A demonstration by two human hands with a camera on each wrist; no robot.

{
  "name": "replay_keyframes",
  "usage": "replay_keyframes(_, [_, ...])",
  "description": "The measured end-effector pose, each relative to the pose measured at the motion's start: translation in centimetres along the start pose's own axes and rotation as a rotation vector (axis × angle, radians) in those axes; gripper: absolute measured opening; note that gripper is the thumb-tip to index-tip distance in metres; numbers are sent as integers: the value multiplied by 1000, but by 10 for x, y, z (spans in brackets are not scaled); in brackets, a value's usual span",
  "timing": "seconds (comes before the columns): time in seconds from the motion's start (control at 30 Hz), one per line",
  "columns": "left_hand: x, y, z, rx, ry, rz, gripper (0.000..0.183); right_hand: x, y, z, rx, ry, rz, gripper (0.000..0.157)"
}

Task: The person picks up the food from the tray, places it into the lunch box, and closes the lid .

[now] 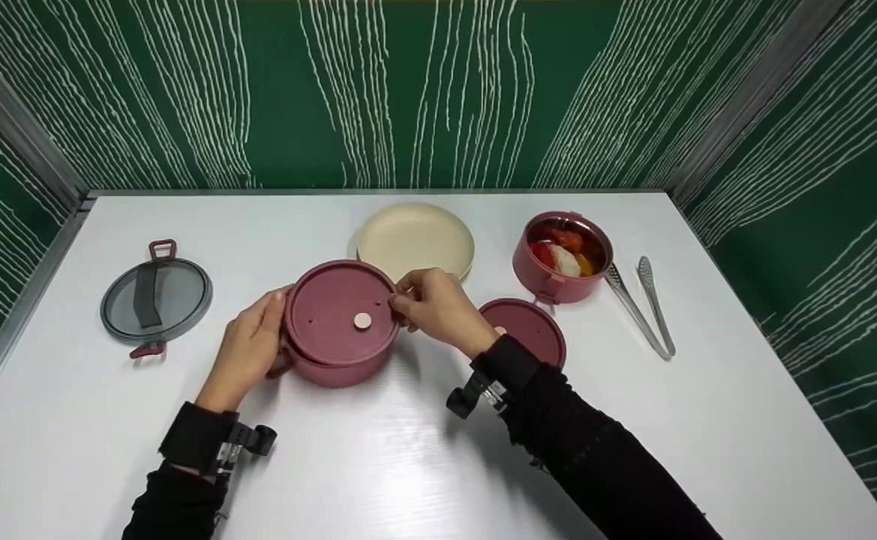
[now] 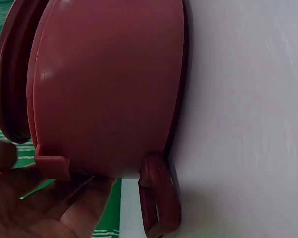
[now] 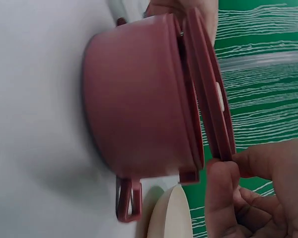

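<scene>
A dark-red pot [image 1: 340, 375] stands on the table in front of the person. Its round red lid [image 1: 333, 315], with a small cream knob, lies over the opening at a slight tilt, and a gap shows between lid and rim in both wrist views. The left hand [image 1: 252, 341] holds the pot's left side, thumb up by the lid's edge and fingers around the wall near a rim clip [image 2: 52, 167]. At the opposite edge, the right hand [image 1: 434, 304] pinches the lid [image 3: 211, 94] between thumb and fingers. A side handle [image 3: 129, 201] sticks out low on the pot.
Behind the pot sits a cream plate [image 1: 415, 232]. Further right are a second red pot [image 1: 558, 281] with colourful food inside and metal tongs [image 1: 652, 307]. Another red lid [image 1: 532, 330] lies partly under the right forearm. A grey see-through lid [image 1: 183, 296] is at left.
</scene>
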State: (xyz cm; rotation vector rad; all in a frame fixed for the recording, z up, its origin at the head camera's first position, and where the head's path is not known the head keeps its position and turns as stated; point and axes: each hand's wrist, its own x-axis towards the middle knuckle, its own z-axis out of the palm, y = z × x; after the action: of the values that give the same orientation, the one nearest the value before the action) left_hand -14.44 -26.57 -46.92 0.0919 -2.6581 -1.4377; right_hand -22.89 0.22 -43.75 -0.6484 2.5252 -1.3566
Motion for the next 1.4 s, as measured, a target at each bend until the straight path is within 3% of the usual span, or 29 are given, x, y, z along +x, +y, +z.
replay_keyframes(0.27, [-8,-2,6,-36,-69,91,74,-2,5,6,70,0,11,11])
replay_keyframes(0.43, [-13,-2,8,69,-92,135,115,-3,5,10,90,18,-5,19])
replay_keyframes(0.53, [-14,-2,9,120,-95,157,127,-5,6,11,62,22,-30,27])
replay_keyframes(0.8, [-13,-6,11,148,-62,232,127,-12,10,16,-82,15,-95,48])
replay_keyframes(1.13, [-12,-5,14,149,-21,264,126,-10,10,18,-166,48,-157,42])
replay_keyframes(1.4, [-13,-5,9,170,-34,243,127,-10,12,19,-172,5,-185,40])
